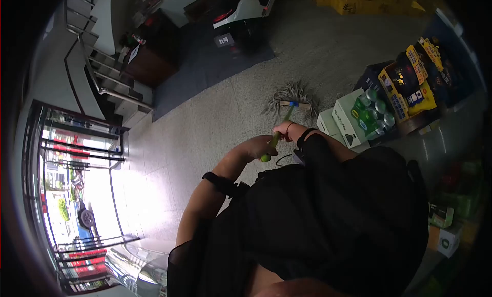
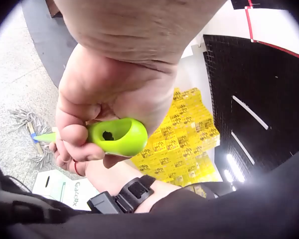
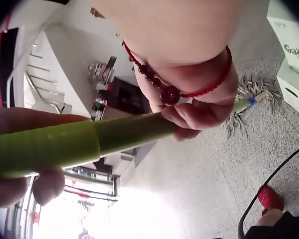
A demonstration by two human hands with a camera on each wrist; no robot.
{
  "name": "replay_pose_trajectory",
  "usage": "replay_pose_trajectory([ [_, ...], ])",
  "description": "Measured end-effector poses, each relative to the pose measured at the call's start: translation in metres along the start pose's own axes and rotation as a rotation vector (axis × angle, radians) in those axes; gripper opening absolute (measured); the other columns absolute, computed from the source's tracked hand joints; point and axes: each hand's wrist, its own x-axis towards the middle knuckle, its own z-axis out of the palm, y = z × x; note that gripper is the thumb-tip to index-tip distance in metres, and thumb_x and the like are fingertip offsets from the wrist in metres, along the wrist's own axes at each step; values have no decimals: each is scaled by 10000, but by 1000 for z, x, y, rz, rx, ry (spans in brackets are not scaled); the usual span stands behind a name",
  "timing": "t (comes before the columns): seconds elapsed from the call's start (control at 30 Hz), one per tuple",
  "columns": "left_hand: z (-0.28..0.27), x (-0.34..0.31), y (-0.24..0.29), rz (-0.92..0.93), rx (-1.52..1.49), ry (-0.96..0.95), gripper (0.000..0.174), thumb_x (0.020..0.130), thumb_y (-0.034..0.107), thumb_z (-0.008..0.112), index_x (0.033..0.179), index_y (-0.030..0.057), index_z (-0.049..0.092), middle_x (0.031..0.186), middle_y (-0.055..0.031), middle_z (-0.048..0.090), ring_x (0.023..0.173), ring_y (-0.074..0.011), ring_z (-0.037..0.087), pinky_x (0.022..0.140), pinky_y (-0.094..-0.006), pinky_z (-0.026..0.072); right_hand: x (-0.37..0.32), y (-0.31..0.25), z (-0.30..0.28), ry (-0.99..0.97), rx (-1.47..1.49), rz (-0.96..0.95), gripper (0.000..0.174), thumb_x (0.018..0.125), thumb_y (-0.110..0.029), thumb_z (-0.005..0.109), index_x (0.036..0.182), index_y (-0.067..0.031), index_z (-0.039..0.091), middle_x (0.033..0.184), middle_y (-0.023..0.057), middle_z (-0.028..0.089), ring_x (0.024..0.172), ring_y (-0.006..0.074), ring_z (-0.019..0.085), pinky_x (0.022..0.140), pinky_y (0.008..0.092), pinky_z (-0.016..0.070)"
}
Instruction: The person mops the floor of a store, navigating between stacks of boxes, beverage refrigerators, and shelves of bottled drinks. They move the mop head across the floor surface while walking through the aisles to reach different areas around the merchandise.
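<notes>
A string mop with a green handle (image 3: 134,132) slants down and away from me. Its grey strands (image 1: 294,92) spread on the speckled floor, under a wooden bar with a blue clip (image 2: 34,137). Around the upper end of the handle, my left hand (image 1: 260,146) curls its fingers, and the hollow light-green end cap (image 2: 122,137) sticks out past them. Farther down, my right hand (image 1: 287,130) grips the pole, with a red beaded bracelet (image 3: 169,93) at its wrist. The palm side of the right hand is partly hidden.
White boxes (image 1: 346,117) and a pack of green bottles (image 1: 371,112) stand right of the mop. A scooter (image 1: 241,12) is parked on a dark mat (image 1: 205,82) ahead. A stair railing (image 1: 115,94) rises at the left. A dark cord (image 3: 256,194) hangs near a red shoe (image 3: 270,197).
</notes>
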Motion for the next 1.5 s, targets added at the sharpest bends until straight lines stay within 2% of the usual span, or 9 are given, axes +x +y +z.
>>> replay_pose_trajectory([
  [0.17, -40, 26, 24, 54, 168, -112, 332, 707, 170, 632, 976, 19, 508, 677, -48, 537, 546, -132, 511, 437, -271, 399, 9, -19, -19, 119, 228, -15, 306, 848, -279, 544, 625, -69, 527, 479, 41, 452, 353, 125, 365, 341, 276, 285],
  [0.33, -61, 71, 37, 31, 272, -263, 387, 707, 197, 643, 1035, 44, 507, 778, -55, 537, 656, -136, 518, 516, -268, 423, 14, -25, -44, 230, 319, -21, 322, 849, -312, 539, 634, -74, 523, 465, 53, 421, 347, 152, 357, 338, 312, 267],
  [0.4, -71, 83, 47, 39, 296, -283, 385, 710, 189, 640, 1040, 42, 506, 788, -56, 533, 665, -136, 517, 519, -268, 424, 30, -26, -56, 295, 286, -74, 389, 849, -340, 466, 619, -38, 550, 491, 89, 452, 381, 201, 402, 385, 350, 332],
  [0.5, -89, 104, 60, 33, 287, -322, 385, 713, 166, 634, 1051, 38, 501, 807, -57, 519, 673, -137, 508, 522, -271, 426, 42, -38, -78, 306, 334, -61, 394, 847, -360, 479, 608, -52, 539, 472, 77, 431, 369, 191, 381, 386, 355, 333],
  [0.77, -151, 192, 128, 68, 401, -391, 476, 687, 172, 652, 1103, 61, 449, 806, -60, 523, 673, -155, 532, 510, -285, 451, 82, -86, -177, 235, 507, -116, 392, 844, -333, 477, 550, -75, 497, 440, 47, 405, 348, 166, 353, 377, 352, 314],
  [1.1, -171, 287, 210, 68, 509, -514, 454, 692, 169, 648, 1089, 73, 451, 808, -51, 510, 675, -143, 516, 508, -270, 442, 58, -109, -269, 500, 714, -161, 303, 825, -290, 530, 609, -79, 518, 476, 38, 439, 353, 147, 360, 352, 305, 285],
  [1.37, -190, 356, 272, 130, 523, -613, 356, 719, 129, 632, 1019, 24, 473, 792, -55, 515, 668, -145, 519, 506, -277, 444, 54, -136, -337, 659, 880, -180, 294, 808, -309, 590, 644, -72, 534, 491, 50, 451, 374, 154, 396, 346, 306, 288],
  [1.47, -206, 393, 290, 143, 541, -640, 441, 742, 145, 632, 1128, 27, 453, 822, -50, 503, 679, -131, 499, 543, -263, 429, 66, -149, -377, 710, 915, -158, 289, 808, -311, 580, 665, -64, 538, 500, 58, 459, 375, 160, 410, 345, 305, 298],
  [1.5, -213, 406, 300, 148, 538, -643, 360, 725, 133, 635, 1029, 27, 474, 770, -45, 507, 629, -129, 501, 499, -255, 423, 73, -157, -384, 733, 954, -172, 288, 812, -311, 571, 683, -55, 538, 506, 63, 463, 375, 163, 413, 346, 305, 304],
])
